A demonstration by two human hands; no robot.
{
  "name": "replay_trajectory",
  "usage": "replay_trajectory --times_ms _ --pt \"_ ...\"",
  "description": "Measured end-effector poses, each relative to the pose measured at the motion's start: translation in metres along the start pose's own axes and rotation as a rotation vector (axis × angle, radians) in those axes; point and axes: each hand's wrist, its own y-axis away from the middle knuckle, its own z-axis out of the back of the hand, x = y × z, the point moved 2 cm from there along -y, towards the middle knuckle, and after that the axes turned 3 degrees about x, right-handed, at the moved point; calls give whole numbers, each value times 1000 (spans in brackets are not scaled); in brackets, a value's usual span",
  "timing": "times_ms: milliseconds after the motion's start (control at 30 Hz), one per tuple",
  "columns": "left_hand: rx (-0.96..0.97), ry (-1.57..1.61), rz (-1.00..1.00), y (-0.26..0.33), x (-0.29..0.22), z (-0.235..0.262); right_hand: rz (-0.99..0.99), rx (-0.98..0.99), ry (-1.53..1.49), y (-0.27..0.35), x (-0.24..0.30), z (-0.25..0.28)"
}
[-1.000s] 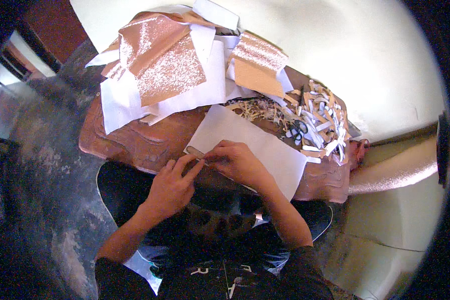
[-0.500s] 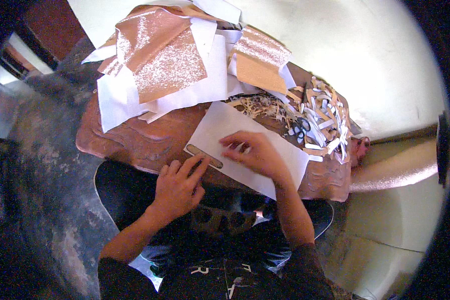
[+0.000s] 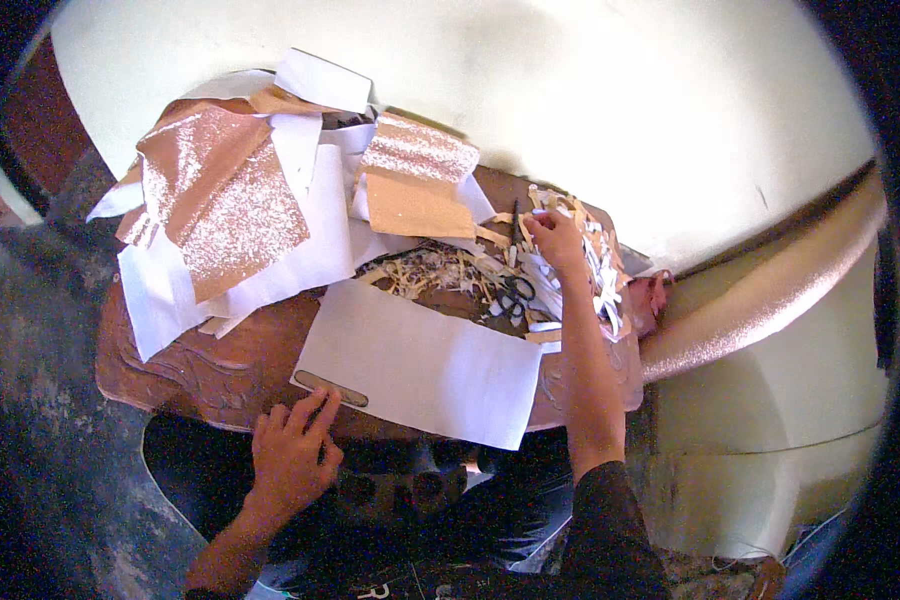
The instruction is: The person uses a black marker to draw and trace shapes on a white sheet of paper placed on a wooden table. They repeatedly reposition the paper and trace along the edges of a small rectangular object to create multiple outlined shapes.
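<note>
A white sheet lies on the carved brown wooden table. At its near left corner is a narrow oblong template with rounded ends and a dark edge. My left hand presses an outstretched index finger on the template, its other fingers apart. Farther right, my right hand is over a pile of cut strips, fingertips pinched together. What they hold, if anything, I cannot make out. Black-handled scissors lie beside the pile, left of my right forearm.
Glittery copper-coloured sheets with white backing are heaped at the far left of the table. A smaller glittery piece lies next to them. Thin scraps spread behind the white sheet. A long glittery roll stretches off to the right.
My right hand has moved from above the white sheet out to the strip pile. My left hand stays at the template. The whole view has shifted, so the table appears lower and farther left.
</note>
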Motion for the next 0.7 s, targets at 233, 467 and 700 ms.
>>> replay_trajectory --times_ms 233,467,700 --pt "20 23 10 8 6 3 -22 74 188 -15 6 -38" --pt "133 59 73 14 4 6 -151 31 -329 -12 13 7" --pt "96 65 34 7 1 3 126 355 -1175 97 114 40"
